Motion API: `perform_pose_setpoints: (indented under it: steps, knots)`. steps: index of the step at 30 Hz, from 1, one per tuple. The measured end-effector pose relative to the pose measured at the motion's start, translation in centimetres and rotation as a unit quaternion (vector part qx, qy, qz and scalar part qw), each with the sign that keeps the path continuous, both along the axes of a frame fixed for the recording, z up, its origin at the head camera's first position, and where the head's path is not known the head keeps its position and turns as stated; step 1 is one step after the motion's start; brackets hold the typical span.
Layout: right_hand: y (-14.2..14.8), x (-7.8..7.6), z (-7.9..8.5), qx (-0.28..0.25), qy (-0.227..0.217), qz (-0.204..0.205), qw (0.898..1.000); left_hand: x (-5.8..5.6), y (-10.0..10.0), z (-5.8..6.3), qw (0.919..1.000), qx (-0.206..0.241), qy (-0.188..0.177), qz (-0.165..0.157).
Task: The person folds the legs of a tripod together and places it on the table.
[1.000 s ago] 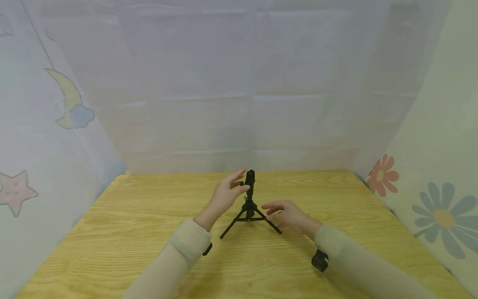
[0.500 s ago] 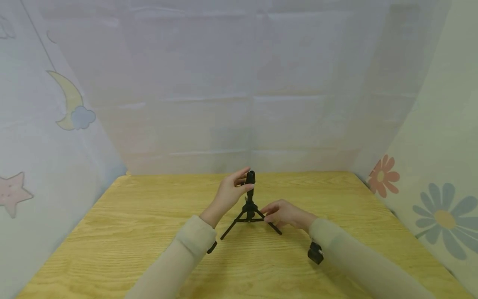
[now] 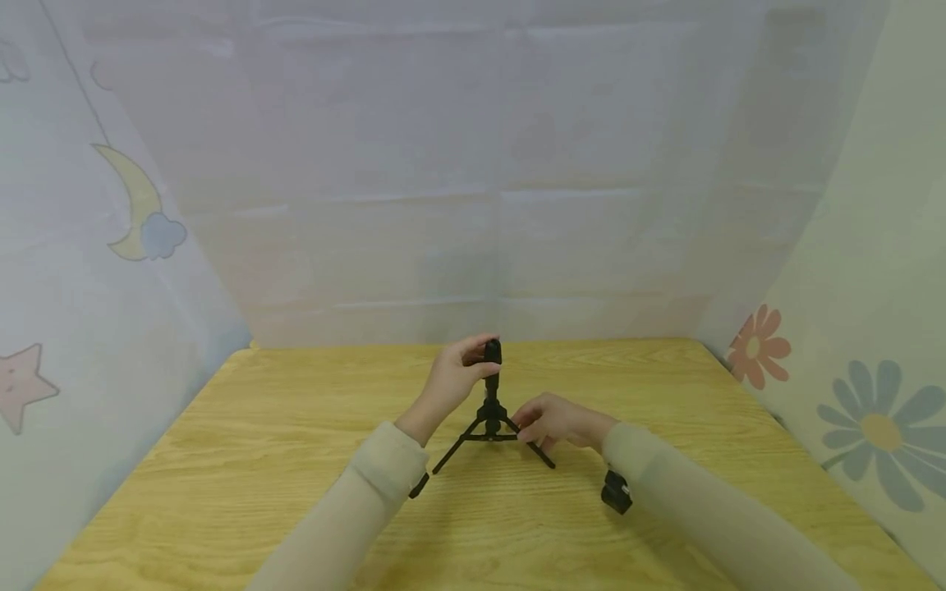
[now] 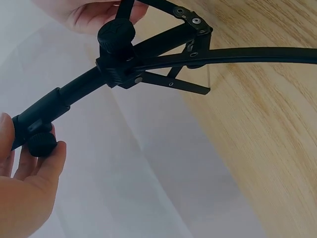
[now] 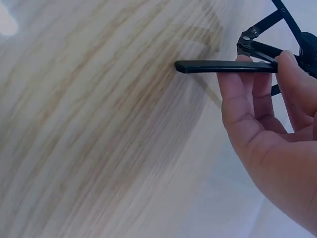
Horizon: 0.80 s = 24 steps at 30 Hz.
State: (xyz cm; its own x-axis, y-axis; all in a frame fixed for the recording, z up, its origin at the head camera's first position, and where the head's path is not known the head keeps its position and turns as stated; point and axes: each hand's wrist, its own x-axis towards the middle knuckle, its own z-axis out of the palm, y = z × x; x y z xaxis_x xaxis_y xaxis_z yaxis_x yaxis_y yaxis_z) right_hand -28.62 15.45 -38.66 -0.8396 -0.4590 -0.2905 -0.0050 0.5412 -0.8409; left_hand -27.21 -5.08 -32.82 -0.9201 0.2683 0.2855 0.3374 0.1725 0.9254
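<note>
Fingers of the left hand [image 3: 449, 377] are bent round the upper tube [image 4: 37, 110] of a black mini tripod [image 3: 492, 408], with only the tube's thickness between thumb and fingers; fingertips touch the small knob [image 4: 42, 145] at its side. The right hand [image 3: 563, 420] pinches one leg [image 5: 218, 66], its thumb near the hub end and its other fingers beneath the leg. The tripod is upright between both hands, its legs spread above the wood-grain surface [image 3: 296, 460]; whether every foot touches it, I cannot tell.
</note>
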Motion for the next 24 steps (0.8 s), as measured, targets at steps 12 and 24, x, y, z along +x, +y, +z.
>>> perform_pose_setpoints:
  steps: [12, 24]
  knots:
    - [-0.8, 0.8, 0.1, -0.006, 0.003, -0.01, 1.0, 0.1, -0.3, 0.1, 1.0, -0.007, 0.0, 0.005]
    - [-0.9, 1.1, 0.1, -0.057, 0.039, -0.003, 0.998, 0.2, -0.4, 0.3, 1.0, -0.006, -0.005, 0.006]
